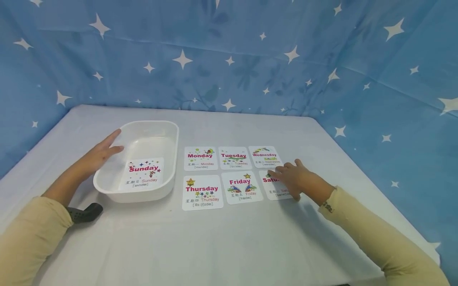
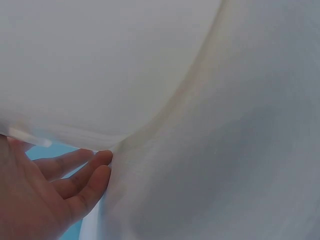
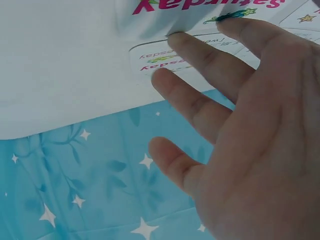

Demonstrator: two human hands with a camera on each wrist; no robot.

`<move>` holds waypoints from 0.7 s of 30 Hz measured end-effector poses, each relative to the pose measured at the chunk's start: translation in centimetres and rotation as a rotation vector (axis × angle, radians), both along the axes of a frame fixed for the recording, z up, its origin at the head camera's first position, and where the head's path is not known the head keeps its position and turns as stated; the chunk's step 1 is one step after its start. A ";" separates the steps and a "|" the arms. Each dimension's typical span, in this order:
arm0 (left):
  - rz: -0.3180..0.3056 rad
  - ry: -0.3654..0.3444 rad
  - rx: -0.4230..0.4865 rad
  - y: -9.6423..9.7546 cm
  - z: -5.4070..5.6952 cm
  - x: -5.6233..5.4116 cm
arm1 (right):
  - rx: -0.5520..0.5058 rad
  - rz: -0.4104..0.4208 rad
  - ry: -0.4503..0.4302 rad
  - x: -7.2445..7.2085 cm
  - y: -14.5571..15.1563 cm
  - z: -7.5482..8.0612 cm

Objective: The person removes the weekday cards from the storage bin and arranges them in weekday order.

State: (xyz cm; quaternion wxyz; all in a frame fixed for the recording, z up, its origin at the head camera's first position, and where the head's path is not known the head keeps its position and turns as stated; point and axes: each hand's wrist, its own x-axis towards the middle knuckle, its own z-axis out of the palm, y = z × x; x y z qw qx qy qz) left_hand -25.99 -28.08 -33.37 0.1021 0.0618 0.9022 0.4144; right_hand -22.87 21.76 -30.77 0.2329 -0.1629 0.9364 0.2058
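My left hand [image 1: 98,157] holds the left side of a white plastic tub [image 1: 174,159], the thumb over the rim on the inside. In the left wrist view its bent fingers [image 2: 82,192] lie against the tub's outer wall. Inside the tub is a Sunday card [image 1: 144,174]. My right hand [image 1: 298,180] is over the Saturday card [image 1: 272,190] and hides its right part. In the right wrist view the fingers are spread and fairly straight, one fingertip at the star picture on that card. Beside it lies the Friday card [image 1: 242,186].
Left of Friday lies a Thursday card [image 1: 202,192]. Behind them, a row holds Monday [image 1: 200,159], Tuesday [image 1: 235,158] and Wednesday [image 1: 262,156] cards. A white cloth covers the table [image 1: 222,246]. Blue star-patterned curtain [image 1: 214,79] surrounds its back and sides. A dark curved object [image 1: 87,213] is at the left wrist.
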 end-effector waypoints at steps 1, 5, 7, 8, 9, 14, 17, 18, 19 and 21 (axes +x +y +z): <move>0.000 0.000 0.001 0.1 0.0 0.0 | 0.001 0.002 0.001 0.0 0.1 -0.1; 0.002 -0.003 -0.003 0.3 0.1 0.0 | -0.005 0.016 0.004 0.0 0.5 -0.2; 0.005 -0.005 -0.003 0.3 0.1 0.0 | -0.018 0.024 0.000 -0.1 0.6 -0.1; 0.007 -0.006 -0.002 0.2 0.1 0.0 | -0.028 0.026 -0.003 -0.2 0.7 -0.1; 0.008 -0.007 -0.002 0.1 0.1 0.1 | -0.039 0.033 -0.006 -0.2 0.7 -0.1; 0.010 -0.006 0.002 -0.2 0.0 0.2 | -0.114 0.024 -0.025 -0.8 1.0 0.1; 0.010 -0.003 0.000 -0.1 0.0 0.1 | -0.158 0.003 -0.035 -1.1 1.3 0.2; 0.008 0.001 0.002 0.0 0.0 0.1 | -0.170 -0.006 -0.040 -1.2 1.4 0.3; 0.009 0.002 0.001 0.0 0.0 0.1 | -0.179 -0.019 -0.045 -1.3 1.4 0.3; 0.007 0.003 0.004 0.1 0.0 0.1 | -0.202 -0.057 -0.053 -1.6 1.4 0.3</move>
